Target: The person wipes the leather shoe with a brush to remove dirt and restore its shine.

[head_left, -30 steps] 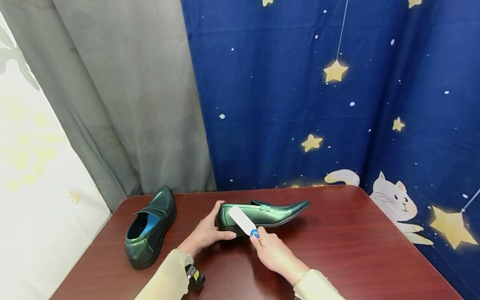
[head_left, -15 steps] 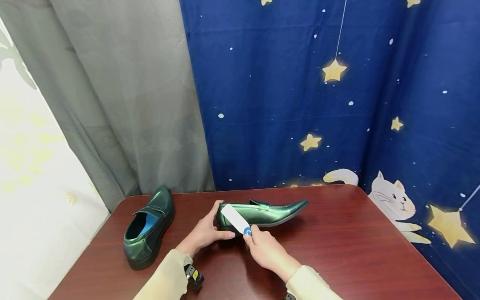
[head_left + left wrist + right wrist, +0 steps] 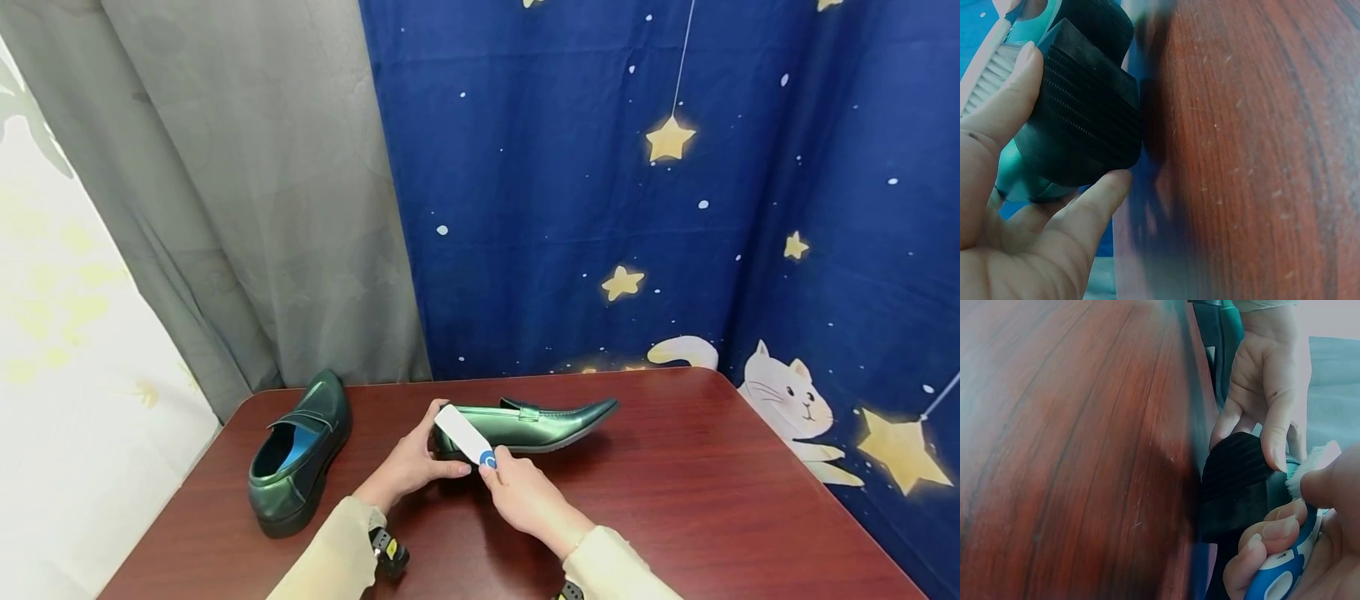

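Note:
A shiny green loafer (image 3: 555, 427) is tilted on its side above the table, its toe pointing right. My left hand (image 3: 411, 467) grips it by the heel, thumb along the near side. In the left wrist view the ribbed black heel (image 3: 1085, 106) shows between thumb and fingers. My right hand (image 3: 528, 496) holds a white brush (image 3: 461, 432) with a blue-and-white handle (image 3: 1285, 569). The brush's bristles (image 3: 997, 72) lie against the loafer's side near the heel; its white back faces up in the head view.
A second green loafer (image 3: 300, 458) with a blue insole stands on the left of the reddish-brown table (image 3: 720, 500). Grey and blue star-patterned curtains (image 3: 570, 208) hang right behind the table's far edge.
My right hand has slid the brush left along the loafer's side, toward the heel. The left hand and the loafer have stayed nearly in place.

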`<control>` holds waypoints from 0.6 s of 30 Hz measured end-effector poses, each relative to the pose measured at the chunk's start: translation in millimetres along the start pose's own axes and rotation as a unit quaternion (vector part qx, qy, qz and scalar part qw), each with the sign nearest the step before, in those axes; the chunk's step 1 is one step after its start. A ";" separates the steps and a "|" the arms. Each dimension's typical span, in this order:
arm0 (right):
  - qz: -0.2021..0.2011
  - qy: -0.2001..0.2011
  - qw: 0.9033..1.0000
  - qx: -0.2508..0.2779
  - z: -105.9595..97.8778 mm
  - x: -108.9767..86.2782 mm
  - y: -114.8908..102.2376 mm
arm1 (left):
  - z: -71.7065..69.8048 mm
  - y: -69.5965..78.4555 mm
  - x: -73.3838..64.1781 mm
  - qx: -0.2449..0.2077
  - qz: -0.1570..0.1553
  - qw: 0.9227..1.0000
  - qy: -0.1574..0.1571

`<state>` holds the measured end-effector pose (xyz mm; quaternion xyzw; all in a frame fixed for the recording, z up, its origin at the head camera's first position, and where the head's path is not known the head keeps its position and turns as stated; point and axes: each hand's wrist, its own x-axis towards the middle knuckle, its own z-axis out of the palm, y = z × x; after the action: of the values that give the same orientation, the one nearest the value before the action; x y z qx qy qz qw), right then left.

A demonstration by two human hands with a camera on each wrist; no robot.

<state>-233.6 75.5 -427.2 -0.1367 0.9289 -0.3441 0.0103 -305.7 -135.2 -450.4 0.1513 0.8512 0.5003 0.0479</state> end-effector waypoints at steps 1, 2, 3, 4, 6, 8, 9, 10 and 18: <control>0.000 0.001 1.000 0.001 0.4 0.4 -0.5 | -0.1 -0.2 0.0 0.001 0.002 1.000 0.000; -0.001 0.002 1.000 0.001 0.8 0.8 -0.9 | -0.1 -0.3 0.1 0.001 0.004 1.000 -0.001; -0.001 0.003 1.000 0.002 1.2 1.0 -1.4 | -0.1 -0.3 0.0 0.000 0.005 1.000 -0.001; -0.002 0.004 1.000 0.003 1.7 1.2 -1.7 | -0.1 -0.4 0.0 -0.001 0.007 1.000 -0.002; -0.002 0.005 1.000 0.005 2.5 1.5 -1.9 | -0.1 -0.3 -0.1 -0.001 0.009 1.000 -0.003; 0.000 0.007 1.000 0.004 2.8 1.2 -2.0 | 0.1 -0.5 -0.2 -0.001 0.009 1.000 -0.003; 0.001 0.008 1.000 0.003 2.6 0.9 -2.0 | 0.2 -0.5 -0.2 -0.002 0.008 1.000 -0.003; 0.001 0.010 1.000 0.002 2.4 0.5 -1.8 | 0.2 -0.1 -0.3 -0.002 0.008 1.000 -0.002; -0.001 0.025 1.000 -0.010 -2.4 -4.3 2.6 | 1.0 1.5 -1.1 -0.008 -0.010 1.000 0.000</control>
<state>-230.4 80.0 -427.4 -0.1295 0.9320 -0.3382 -0.0148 -304.1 -134.0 -449.7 0.1423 0.8488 0.5064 0.0541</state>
